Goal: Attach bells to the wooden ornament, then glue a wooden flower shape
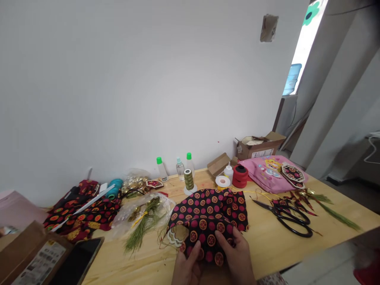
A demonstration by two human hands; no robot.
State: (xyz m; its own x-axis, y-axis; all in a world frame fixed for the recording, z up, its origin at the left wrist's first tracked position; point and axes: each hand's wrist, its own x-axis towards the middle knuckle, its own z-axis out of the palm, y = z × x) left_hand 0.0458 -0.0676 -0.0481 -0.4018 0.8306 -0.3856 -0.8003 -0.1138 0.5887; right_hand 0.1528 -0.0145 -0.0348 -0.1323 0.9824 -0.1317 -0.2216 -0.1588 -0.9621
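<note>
A black cloth printed with red and orange round motifs (pixel 204 215) spreads over the front of the wooden table. My left hand (pixel 187 266) pinches its near edge, thumb on top. Farther right, my right hand (pixel 236 255) grips the same edge between thumb and fingers. A pale scalloped piece (pixel 175 236) shows partly from under the cloth's left side. To the right of the cloth lie black-handled scissors (pixel 286 217), blades pointing left. A spool of olive thread (pixel 188 180) stands just behind the cloth.
Green tassels (pixel 139 233) lie with plastic bags at left. A cardboard box (pixel 32 257) and a dark tablet-like slab (pixel 78 261) sit front left. Capped bottles (pixel 162 169), a red thread cone (pixel 240 177) and a pink bag (pixel 267 174) line the back, below the wall.
</note>
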